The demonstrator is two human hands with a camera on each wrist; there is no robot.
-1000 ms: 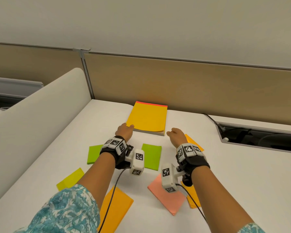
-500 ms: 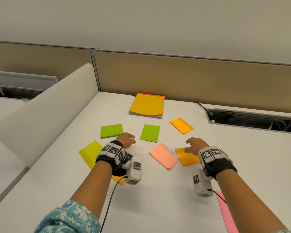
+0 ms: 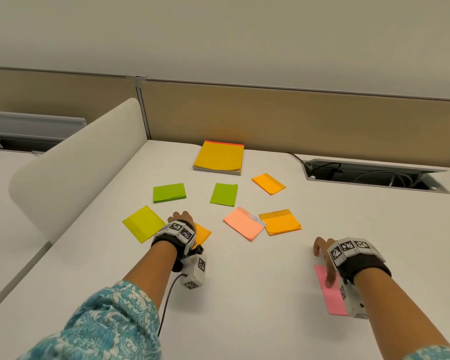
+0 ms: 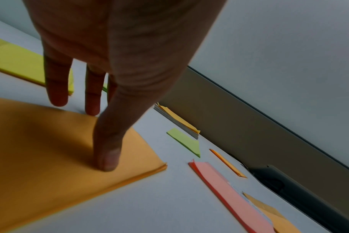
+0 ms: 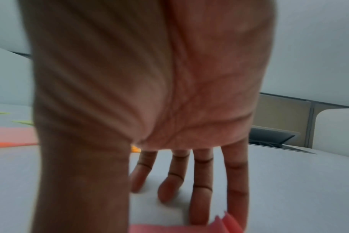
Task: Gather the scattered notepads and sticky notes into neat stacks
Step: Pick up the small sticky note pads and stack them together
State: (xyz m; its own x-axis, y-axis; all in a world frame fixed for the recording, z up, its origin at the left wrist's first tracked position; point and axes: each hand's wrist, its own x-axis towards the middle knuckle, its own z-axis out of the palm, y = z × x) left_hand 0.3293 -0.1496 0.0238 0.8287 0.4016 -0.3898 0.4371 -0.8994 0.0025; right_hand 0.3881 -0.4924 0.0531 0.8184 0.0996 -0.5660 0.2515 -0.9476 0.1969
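A large yellow-orange notepad point(image 3: 220, 157) lies at the back of the white desk point(image 3: 244, 294). Scattered nearer are two green sticky pads point(image 3: 169, 192) point(image 3: 224, 194), a yellow-green pad point(image 3: 143, 223), a salmon pad point(image 3: 243, 223) and two orange pads point(image 3: 268, 183) point(image 3: 279, 221). My left hand point(image 3: 181, 219) rests on another orange pad point(image 3: 203, 233). In the left wrist view its thumb point(image 4: 108, 162) presses that orange pad point(image 4: 50, 157) while straight fingers touch its far edge. My right hand point(image 3: 322, 258) lies with straight fingers over a pink pad point(image 3: 330, 292), whose edge point(image 5: 169, 228) shows below the fingers point(image 5: 199, 197).
A curved white divider point(image 3: 76, 157) borders the desk on the left. A tan partition point(image 3: 296, 118) closes the back. An open cable well point(image 3: 374, 175) with wires sits at the back right. A camera cable point(image 3: 166, 302) hangs from my left wrist.
Both hands have drawn back from the large notepad toward me. The left came down on the near orange pad. The right swung right and nearer, onto the pink pad.
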